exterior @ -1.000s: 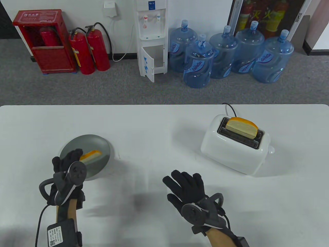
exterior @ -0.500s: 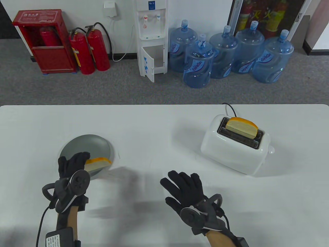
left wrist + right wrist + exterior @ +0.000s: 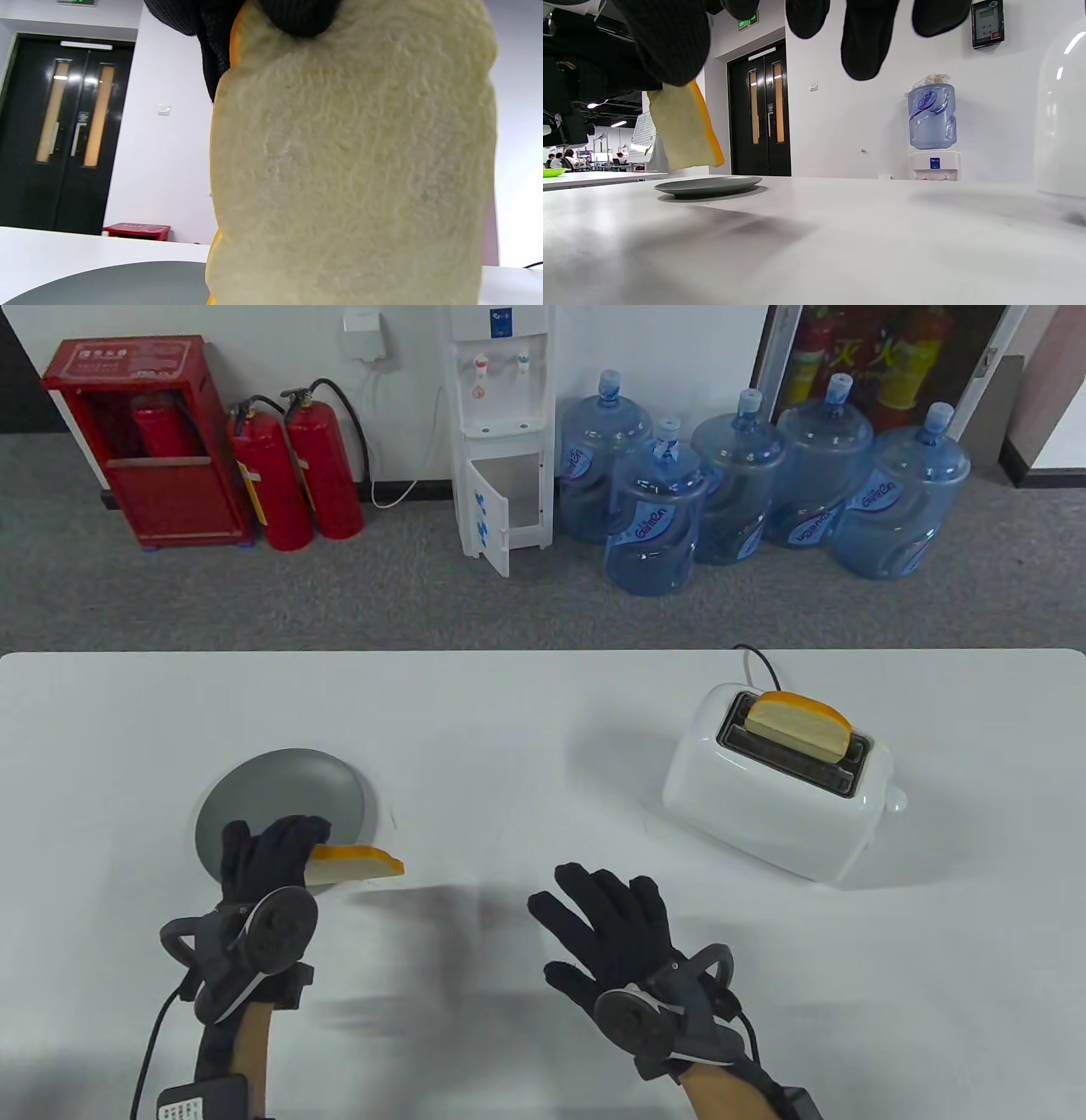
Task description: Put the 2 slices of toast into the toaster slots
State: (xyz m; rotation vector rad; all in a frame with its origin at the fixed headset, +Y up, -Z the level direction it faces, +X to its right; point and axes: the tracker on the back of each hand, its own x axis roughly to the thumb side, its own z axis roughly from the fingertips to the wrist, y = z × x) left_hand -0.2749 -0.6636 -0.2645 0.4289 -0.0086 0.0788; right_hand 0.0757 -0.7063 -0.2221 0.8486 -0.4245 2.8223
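My left hand (image 3: 271, 857) grips a slice of toast (image 3: 356, 865) with an orange crust, held in the air just off the right rim of the grey plate (image 3: 280, 806). That slice (image 3: 352, 169) fills the left wrist view, and in the right wrist view the slice (image 3: 685, 127) hangs above the plate (image 3: 708, 185). A white toaster (image 3: 776, 793) stands at the right with another slice (image 3: 797, 723) upright in its far slot; the near slot is empty. My right hand (image 3: 607, 912) hovers open over the table's middle, fingers spread, holding nothing.
The toaster's black cord (image 3: 759, 661) runs off the table's far edge. Beyond the table on the floor stand a water dispenser (image 3: 501, 432), several blue water jugs (image 3: 747, 500) and red fire extinguishers (image 3: 293, 475).
My left hand has lifted the slice off the plate and carried it to the right and toward me. The right hand has barely shifted.
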